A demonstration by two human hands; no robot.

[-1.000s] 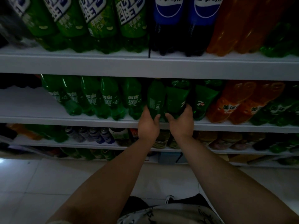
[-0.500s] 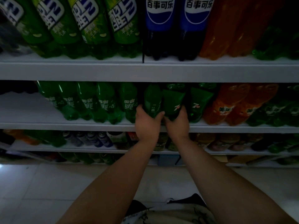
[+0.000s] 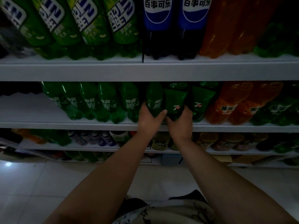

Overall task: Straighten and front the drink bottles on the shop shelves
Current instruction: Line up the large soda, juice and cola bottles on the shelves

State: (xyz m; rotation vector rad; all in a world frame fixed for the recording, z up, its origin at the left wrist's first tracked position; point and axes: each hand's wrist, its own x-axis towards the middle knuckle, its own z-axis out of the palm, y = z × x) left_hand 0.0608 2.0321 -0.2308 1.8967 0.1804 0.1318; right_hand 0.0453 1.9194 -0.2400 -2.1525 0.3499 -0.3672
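Inspector: Location of the left hand [image 3: 149,121]?

Technician: The left hand grips the lower body of one green Sprite bottle [image 3: 154,99] on the middle shelf [image 3: 64,125]. Its thumb lies on the bottle's right side and its fingers wrap round the left side.

Inspector: And the right hand [image 3: 180,125]?

Technician: The right hand grips the lower part of the adjacent 7-Up bottle [image 3: 175,101], with its fingers curled round the right side. The two hands sit just beside each other at the shelf's front edge.

Inspector: Bottle position?

Technician: Both held bottles touch side by side. They stand between the row of Sprite bottles [image 3: 106,104] on the left and a second 7-Up bottle [image 3: 200,101] on the right. The held 7-Up logo faces forward.
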